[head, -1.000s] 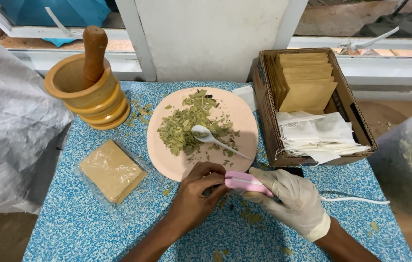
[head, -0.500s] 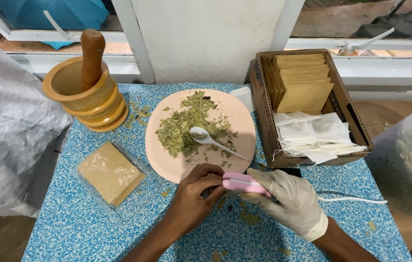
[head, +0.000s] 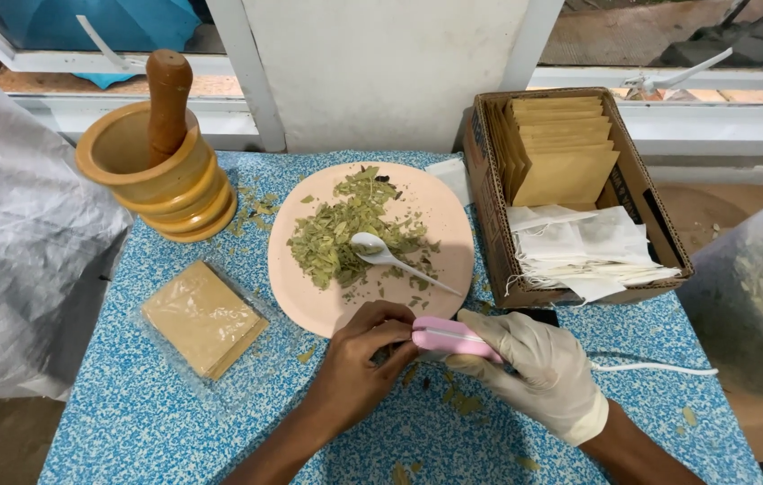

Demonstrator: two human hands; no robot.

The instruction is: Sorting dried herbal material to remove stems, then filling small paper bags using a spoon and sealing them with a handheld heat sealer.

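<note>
While our hands stay put since a second ago, our gloved right hand [head: 534, 368] keeps gripping the pink sealer [head: 451, 338] and our bare left hand [head: 365, 350] pinches something hidden at its tip on the desk [head: 130, 422].

Soft, even daylight, probably from the windows behind the speckled blue table [head: 130, 422]; shadows faint, focus sharp, edges slightly bowed.

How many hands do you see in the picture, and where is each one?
2. The bare left hand is at the plate's near edge; the gloved right hand beside it holds a pink tool. No others in view.
</note>
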